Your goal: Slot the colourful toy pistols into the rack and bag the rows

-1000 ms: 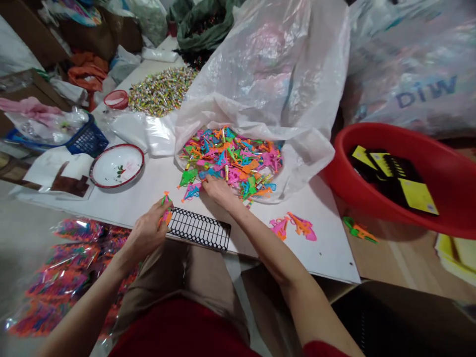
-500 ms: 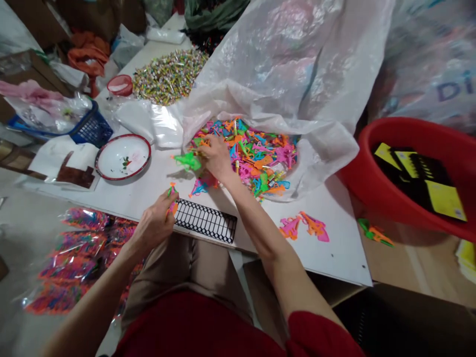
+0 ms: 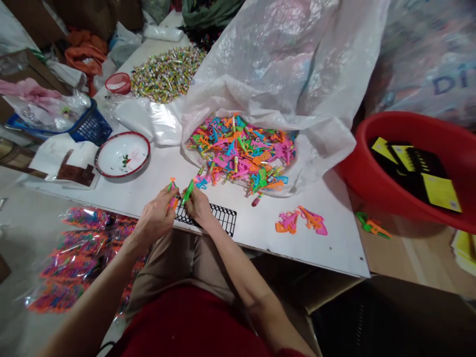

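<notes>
A black grid rack [image 3: 223,218] lies along the table's front edge, its left part under my hands. My left hand [image 3: 158,210] is closed around small plastic toys [image 3: 173,202] in orange, pink and green at the rack's left end. Beside it, my right hand [image 3: 199,206] pinches a bright green plastic toy [image 3: 188,192] over the rack. The toys look like little pistols or planes; their exact kind is unclear. Just beyond, a heap of the same colourful toys [image 3: 245,148] spills from the mouth of a white plastic sack [image 3: 320,153].
A white enamel basin [image 3: 143,166] with a red rim stands left. Farther back is a pile of small printed tubes [image 3: 167,74]. Several toys [image 3: 301,220] lie on the right. A red tub [image 3: 357,173] holds black and yellow cards. Filled clear bags [image 3: 70,267] rest below left.
My right hand has come back from the heap towards me, bringing the green toy over the rack beside my left hand. My left hand keeps its toys in nearly the same spot.
</notes>
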The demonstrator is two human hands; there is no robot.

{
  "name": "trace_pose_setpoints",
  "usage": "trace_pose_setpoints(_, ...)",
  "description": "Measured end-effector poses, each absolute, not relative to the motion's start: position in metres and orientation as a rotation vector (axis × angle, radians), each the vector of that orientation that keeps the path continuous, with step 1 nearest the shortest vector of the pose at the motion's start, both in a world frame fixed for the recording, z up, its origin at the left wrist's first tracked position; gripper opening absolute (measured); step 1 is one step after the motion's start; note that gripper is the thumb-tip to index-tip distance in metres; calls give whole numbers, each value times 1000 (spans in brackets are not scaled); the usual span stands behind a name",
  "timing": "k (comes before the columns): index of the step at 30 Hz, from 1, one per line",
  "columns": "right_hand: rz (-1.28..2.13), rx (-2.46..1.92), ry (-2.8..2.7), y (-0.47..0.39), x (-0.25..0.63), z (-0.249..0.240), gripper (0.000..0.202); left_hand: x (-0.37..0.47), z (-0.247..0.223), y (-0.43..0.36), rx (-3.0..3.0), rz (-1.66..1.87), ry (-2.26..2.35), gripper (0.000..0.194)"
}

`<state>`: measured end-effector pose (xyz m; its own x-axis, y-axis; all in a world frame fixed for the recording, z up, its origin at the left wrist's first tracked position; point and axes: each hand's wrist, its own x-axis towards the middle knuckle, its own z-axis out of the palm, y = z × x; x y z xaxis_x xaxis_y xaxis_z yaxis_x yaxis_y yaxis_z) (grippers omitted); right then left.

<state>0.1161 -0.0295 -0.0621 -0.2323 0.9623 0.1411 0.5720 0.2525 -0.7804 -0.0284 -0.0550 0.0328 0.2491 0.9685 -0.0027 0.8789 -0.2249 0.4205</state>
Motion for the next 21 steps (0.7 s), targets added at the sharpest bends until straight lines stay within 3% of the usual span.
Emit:
trace_pose_setpoints(9, 743, -1628, -2204, -29, 107, -28, 14, -34, 33, -64, 2228, 582, 1573, 54)
trace_pose_setpoints(21, 819, -1518, -2177, -22, 115, -44, 21, -42, 34, -66, 2260, 543, 1439, 43)
